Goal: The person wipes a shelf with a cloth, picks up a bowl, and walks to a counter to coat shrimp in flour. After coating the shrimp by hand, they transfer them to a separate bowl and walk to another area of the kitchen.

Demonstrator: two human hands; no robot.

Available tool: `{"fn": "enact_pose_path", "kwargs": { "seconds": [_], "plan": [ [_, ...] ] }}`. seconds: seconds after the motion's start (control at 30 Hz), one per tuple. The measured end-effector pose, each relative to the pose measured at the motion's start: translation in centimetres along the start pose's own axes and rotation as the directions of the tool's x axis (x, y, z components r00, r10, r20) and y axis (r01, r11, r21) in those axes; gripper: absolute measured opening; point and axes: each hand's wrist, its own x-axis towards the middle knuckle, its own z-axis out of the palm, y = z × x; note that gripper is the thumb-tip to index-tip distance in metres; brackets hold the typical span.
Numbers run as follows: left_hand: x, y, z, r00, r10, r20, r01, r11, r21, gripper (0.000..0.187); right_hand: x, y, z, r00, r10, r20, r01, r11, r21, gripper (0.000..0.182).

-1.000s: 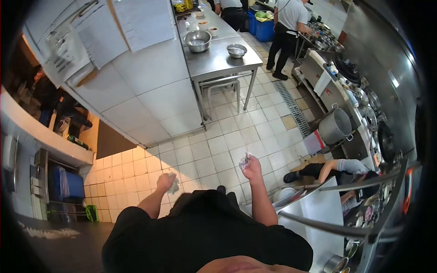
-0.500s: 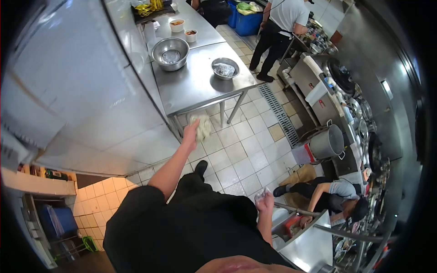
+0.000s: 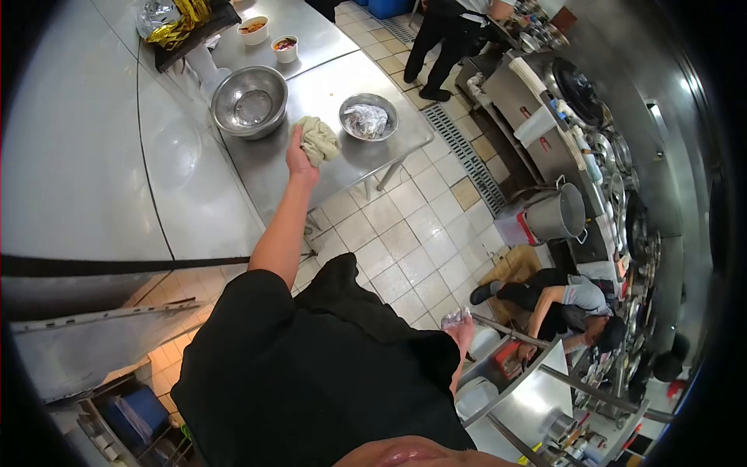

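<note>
My left hand (image 3: pixel 302 159) is closed around a crumpled pale greenish cloth (image 3: pixel 319 142), held over the near part of the steel table (image 3: pixel 257 167). On that table, left of the cloth, stands a large steel bowl (image 3: pixel 271 123) with a clear, shiny thing at its bottom. To the right of the cloth a smaller steel bowl (image 3: pixel 381 135) holds a bundle in crumpled clear plastic (image 3: pixel 366 121). My right hand (image 3: pixel 461 331) hangs low at my side, its fingers curled around a crumpled piece of clear plastic film (image 3: pixel 451 318).
Two white tubs of reddish food (image 3: pixel 254 31) stand farther back on the table. One person crouches at the right by a red container (image 3: pixel 510 359); another stands at the far counter (image 3: pixel 442 47). A large steel pot (image 3: pixel 556 214) is at the right, near the floor drain (image 3: pixel 467 159).
My left hand has moved forward and up with the cloth, from beside the table's near edge to over its top. I have come closer to the table. The metal door at left has swung.
</note>
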Motion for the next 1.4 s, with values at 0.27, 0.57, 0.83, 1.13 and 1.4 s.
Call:
{"fn": "enact_pose_path", "kwargs": {
  "seconds": [0.27,0.57,0.83,1.13,1.4],
  "plan": [
    [3.9,0.9,2.1,0.828,0.508,-0.238,-0.299,0.759,0.578,0.035,0.9,1.7,-0.2,0.993,0.067,-0.095,-0.068,0.998,-0.008,0.019],
    [7.5,0.2,1.6,0.663,0.741,0.107,-0.44,0.27,0.857,0.035,2.6,1.6,-0.8,0.997,0.016,-0.074,-0.023,0.995,-0.097,0.015],
    [26.7,-4.1,2.9,0.982,0.042,0.186,-0.139,-0.511,0.848,0.041,1.4,3.0,-2.2,0.977,0.062,-0.204,-0.069,0.997,-0.028,0.014],
    [21.4,-5.9,-2.7,0.855,0.033,0.517,-0.392,-0.611,0.688,0.022,5.1,4.3,-3.7,0.983,0.119,-0.143,-0.136,0.984,-0.112,0.014],
    [23.5,0.3,5.5,0.927,-0.122,0.354,-0.352,-0.604,0.715,0.026,7.3,3.6,-0.7,0.99,0.119,-0.077,-0.126,0.988,-0.09,0.013]
  ]
}}
